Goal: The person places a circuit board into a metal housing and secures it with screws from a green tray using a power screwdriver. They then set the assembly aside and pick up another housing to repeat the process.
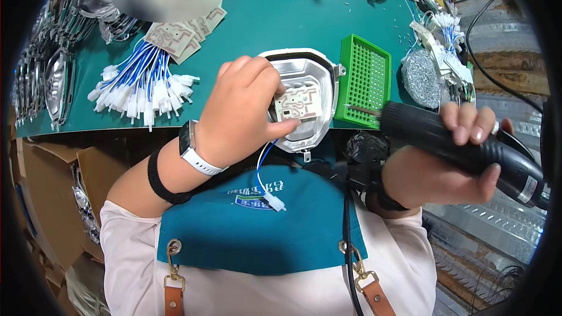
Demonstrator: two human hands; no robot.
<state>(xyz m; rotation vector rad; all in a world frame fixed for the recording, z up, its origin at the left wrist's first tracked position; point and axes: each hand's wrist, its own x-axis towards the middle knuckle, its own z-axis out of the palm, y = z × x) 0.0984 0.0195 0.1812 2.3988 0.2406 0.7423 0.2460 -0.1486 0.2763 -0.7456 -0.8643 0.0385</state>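
Note:
My left hand (244, 105) pinches a pale circuit board (305, 103) between thumb and fingers. The board sits inside a shiny metal housing (295, 69) at the table's near edge. From the board a blue and a white wire hang down to a white connector (273, 201) in front of the apron. My right hand (448, 164) is wrapped round a black electric screwdriver (418, 126), tilted with its bit pointing left. The bit's tip is over a green perforated tray (347, 61), just right of the housing.
Several boards (173, 38) with blue and white wires and white connectors (146, 93) lie on the green table (281, 14). Metal housings (61, 85) are stacked at the left. A silvery round mass (420, 79) sits right of the tray. Cardboard boxes (102, 181) stand below left.

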